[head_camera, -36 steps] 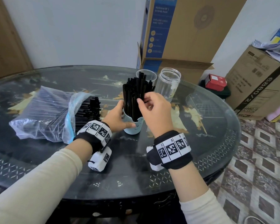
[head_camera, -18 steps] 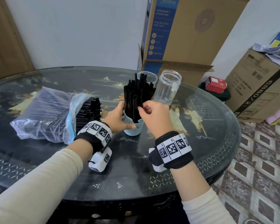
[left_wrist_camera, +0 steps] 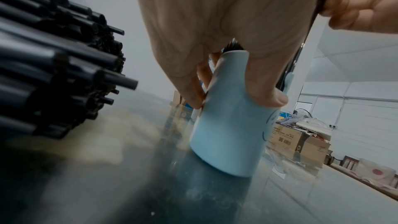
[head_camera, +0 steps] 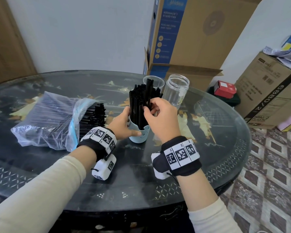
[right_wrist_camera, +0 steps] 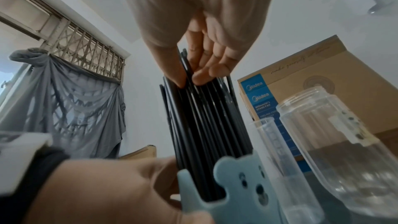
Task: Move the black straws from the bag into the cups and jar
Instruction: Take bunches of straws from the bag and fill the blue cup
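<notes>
A round dark desk (head_camera: 208, 148) with a painted glass top is filling the room's middle, white wall (head_camera: 82, 31) glowing behind it. A tall fan box (head_camera: 200, 31) is leaning at the wall, more cardboard boxes (head_camera: 267, 91) are piling up on the right, and patterned floor tiles (head_camera: 275, 165) are spreading below, while a grey curtain (right_wrist_camera: 71, 101) is hanging under a window grille (right_wrist_camera: 86, 50)
</notes>
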{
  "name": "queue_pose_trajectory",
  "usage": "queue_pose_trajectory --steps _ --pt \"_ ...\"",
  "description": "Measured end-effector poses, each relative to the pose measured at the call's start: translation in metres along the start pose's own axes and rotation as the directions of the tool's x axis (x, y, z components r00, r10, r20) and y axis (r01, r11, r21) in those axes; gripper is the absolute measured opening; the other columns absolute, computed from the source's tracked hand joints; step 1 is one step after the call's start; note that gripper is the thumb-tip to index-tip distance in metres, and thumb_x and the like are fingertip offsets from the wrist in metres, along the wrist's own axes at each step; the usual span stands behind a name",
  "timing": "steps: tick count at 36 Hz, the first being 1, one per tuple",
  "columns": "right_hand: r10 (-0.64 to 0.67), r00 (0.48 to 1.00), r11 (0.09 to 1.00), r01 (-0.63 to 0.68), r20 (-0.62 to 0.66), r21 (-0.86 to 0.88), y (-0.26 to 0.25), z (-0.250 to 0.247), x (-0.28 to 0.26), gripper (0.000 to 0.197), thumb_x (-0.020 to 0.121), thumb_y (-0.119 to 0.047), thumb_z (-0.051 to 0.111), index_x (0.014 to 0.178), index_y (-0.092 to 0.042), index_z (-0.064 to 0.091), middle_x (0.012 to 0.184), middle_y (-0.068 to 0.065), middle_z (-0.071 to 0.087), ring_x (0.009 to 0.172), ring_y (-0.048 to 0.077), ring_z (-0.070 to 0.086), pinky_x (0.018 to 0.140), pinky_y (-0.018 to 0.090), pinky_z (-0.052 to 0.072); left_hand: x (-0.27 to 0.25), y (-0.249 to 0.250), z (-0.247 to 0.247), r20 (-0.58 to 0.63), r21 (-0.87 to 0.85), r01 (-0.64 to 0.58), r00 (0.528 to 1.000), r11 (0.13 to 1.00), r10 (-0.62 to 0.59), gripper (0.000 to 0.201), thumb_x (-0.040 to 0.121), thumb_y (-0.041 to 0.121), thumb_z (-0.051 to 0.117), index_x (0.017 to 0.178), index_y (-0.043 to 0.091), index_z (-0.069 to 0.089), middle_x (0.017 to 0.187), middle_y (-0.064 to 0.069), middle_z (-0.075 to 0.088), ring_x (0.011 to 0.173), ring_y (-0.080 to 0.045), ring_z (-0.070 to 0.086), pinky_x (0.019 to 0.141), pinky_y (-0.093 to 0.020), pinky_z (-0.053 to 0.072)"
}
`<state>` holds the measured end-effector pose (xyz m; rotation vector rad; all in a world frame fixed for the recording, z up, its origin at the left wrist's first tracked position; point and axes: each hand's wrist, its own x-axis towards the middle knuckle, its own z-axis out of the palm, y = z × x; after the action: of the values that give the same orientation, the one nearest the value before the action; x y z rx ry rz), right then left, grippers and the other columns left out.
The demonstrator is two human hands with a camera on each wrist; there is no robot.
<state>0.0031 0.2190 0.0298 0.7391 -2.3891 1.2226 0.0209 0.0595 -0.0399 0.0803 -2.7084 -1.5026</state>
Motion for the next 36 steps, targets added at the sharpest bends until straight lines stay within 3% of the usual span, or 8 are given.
queue_pose_trajectory --steps 4,8,15,21,24,29,33,36 --pt "0.108 0.983 0.991 -0.096 0.148 -0.088 0.005 0.0 -0.002 0.009 0.085 -0.017 0.065 0.081 -0.009 0.065 0.067 0.001 0.062 0.064 0.014 0.059 0.068 0.033 0.054 0.0 0.0 0.0 0.0 -0.017 0.008 1.0 1.0 -0.008 0.089 0.069 0.019 0.085 0.138 0.026 0.029 0.118 0.014 0.054 0.109 -0.005 0.051 0.094 -0.025 0.042" --pt "0.17 0.97 0.985 -0.163 0.171 -0.059 0.008 0.002 -0.006 0.009 0.085 -0.019 0.067 0.086 -0.01 0.069 0.07 0.003 0.068 0.069 0.017 0.065 0.073 0.04 0.057 0.0 0.0 0.0 0.004 -0.017 0.014 1.0 1.0 -0.014 0.087 0.069 0.019 0.085 0.136 0.025 0.03 0.118 0.013 0.054 0.108 -0.005 0.051 0.093 -0.024 0.042" --pt "0.134 0.98 0.99 -0.127 0.145 -0.057 0.003 -0.004 -0.006 0.009 0.083 -0.026 0.067 0.082 -0.018 0.069 0.072 -0.007 0.068 0.071 0.011 0.065 0.072 0.037 0.057 0.001 0.002 -0.001 0.013 -0.034 0.011 1.0 0.999 -0.01 0.087 0.07 0.017 0.084 0.137 0.024 0.029 0.119 0.013 0.053 0.108 -0.004 0.05 0.089 -0.02 0.039" --pt "0.118 0.993 0.988 -0.12 0.025 0.099 -0.002 -0.012 -0.005 0.004 0.086 -0.016 0.07 0.089 -0.014 0.068 0.073 -0.015 0.061 0.069 -0.006 0.059 0.066 0.007 0.047 0.001 0.0 0.0 0.014 -0.045 0.005 1.0 0.999 -0.005 0.086 0.068 0.016 0.085 0.134 0.025 0.031 0.117 0.016 0.053 0.11 -0.006 0.052 0.095 -0.025 0.044" --pt "0.075 0.997 0.995 -0.076 0.018 0.064 -0.001 -0.014 -0.003 0.005 0.088 -0.015 0.069 0.085 -0.011 0.071 0.069 -0.012 0.061 0.066 0.0 0.059 0.066 0.011 0.046 0.002 -0.001 -0.001 0.026 -0.058 -0.001 1.0 0.998 0.002 0.086 0.068 0.016 0.085 0.134 0.028 0.03 0.115 0.022 0.051 0.111 -0.005 0.052 0.097 -0.025 0.043" --pt "0.023 0.999 1.0 -0.023 0.048 -0.006 -0.003 -0.015 0.003 0.013 0.088 -0.015 0.069 0.076 -0.01 0.069 0.066 -0.002 0.066 0.066 0.011 0.059 0.065 0.019 0.048 0.001 -0.001 -0.001 0.033 -0.062 -0.009 0.999 0.998 0.011 0.089 0.069 0.017 0.084 0.137 0.027 0.028 0.119 0.018 0.051 0.112 -0.004 0.05 0.097 -0.024 0.041" --pt "0.036 0.994 0.999 -0.037 0.106 0.01 -0.005 -0.022 0.004 0.008 0.087 -0.019 0.07 0.085 -0.011 0.071 0.066 -0.015 0.06 0.065 -0.006 0.059 0.068 0.006 0.046 0.003 -0.003 -0.002 0.044 -0.051 -0.006 0.999 0.999 0.009 0.093 0.069 0.019 0.085 0.139 0.029 0.025 0.123 0.017 0.05 0.114 -0.004 0.049 0.098 -0.023 0.041" --pt "-0.033 0.998 0.998 0.03 0.056 0.061 -0.009 -0.027 0.006 0.017 0.087 -0.026 0.071 0.098 -0.013 0.068 0.081 -0.007 0.065 0.077 0.002 0.062 0.072 0.016 0.052 0.005 -0.005 -0.005 0.076 -0.033 -0.007 0.997 0.999 0.01 0.098 0.07 0.02 0.085 0.144 0.029 0.021 0.127 0.016 0.047 0.118 -0.005 0.046 0.1 -0.026 0.04"
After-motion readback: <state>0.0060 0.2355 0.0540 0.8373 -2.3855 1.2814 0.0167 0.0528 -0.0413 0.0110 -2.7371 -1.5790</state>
